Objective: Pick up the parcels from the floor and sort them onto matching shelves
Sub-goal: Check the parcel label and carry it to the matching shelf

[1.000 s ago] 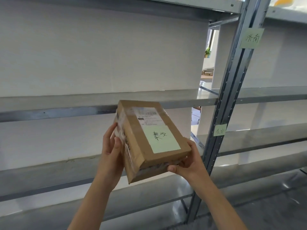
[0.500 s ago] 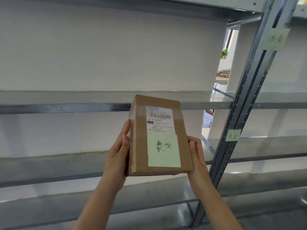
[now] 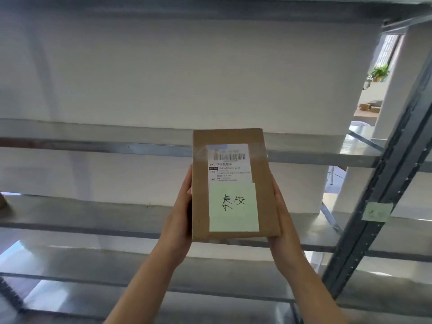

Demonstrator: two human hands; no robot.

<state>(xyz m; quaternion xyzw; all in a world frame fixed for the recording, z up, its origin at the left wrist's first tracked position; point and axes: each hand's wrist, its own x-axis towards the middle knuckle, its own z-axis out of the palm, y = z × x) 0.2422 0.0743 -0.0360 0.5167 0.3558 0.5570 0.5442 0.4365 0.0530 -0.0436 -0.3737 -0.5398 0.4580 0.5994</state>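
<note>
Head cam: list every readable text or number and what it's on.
"泰安", handwritten on the green sticky note on the parcel.
"济宁转东平", printed on the white shipping label, under a barcode.
Other lines and numbers on that label: too small and blurred to read.
Green tag on the shelf upright: handwriting blurred, unreadable.

Fingers of both hands hidden behind the parcel (image 3: 231, 183); post's green tag (image 3: 376, 212) blurred, writing unreadable.
</note>
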